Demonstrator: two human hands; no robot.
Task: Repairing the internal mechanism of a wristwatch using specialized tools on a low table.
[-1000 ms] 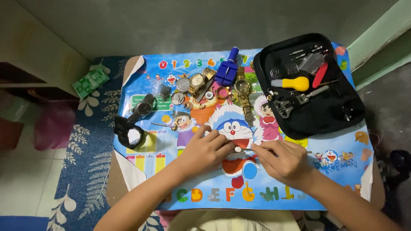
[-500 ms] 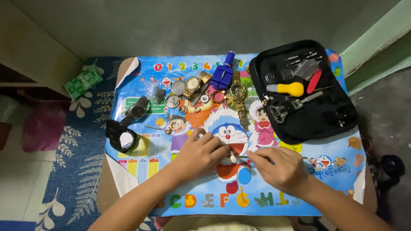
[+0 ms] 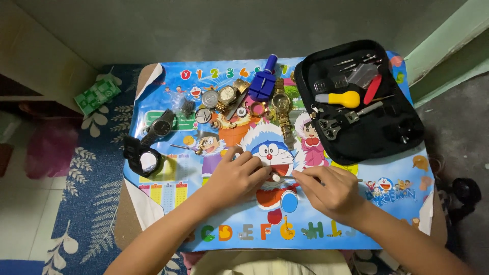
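Note:
My left hand [image 3: 238, 175] rests on a colourful cartoon mat [image 3: 214, 209] and pinches a small white round part [image 3: 275, 177] at its fingertips. My right hand [image 3: 328, 191] faces it and holds a thin metal tool [image 3: 289, 176] whose tip touches that small part. Both hands meet at the middle of the mat, over the blue cartoon figure. What kind of part it is cannot be told.
Several wristwatches [image 3: 227, 95] and loose watch parts lie at the mat's far side with a blue tool [image 3: 264, 81]. An open black tool case [image 3: 392, 127] sits far right with a yellow-handled tool [image 3: 338, 99]. A black watch [image 3: 161, 126] and a black loupe [image 3: 142, 159] lie left.
The view has shifted slightly; both hands stay together at the mat's middle, with the right hand's tool still at the small part.

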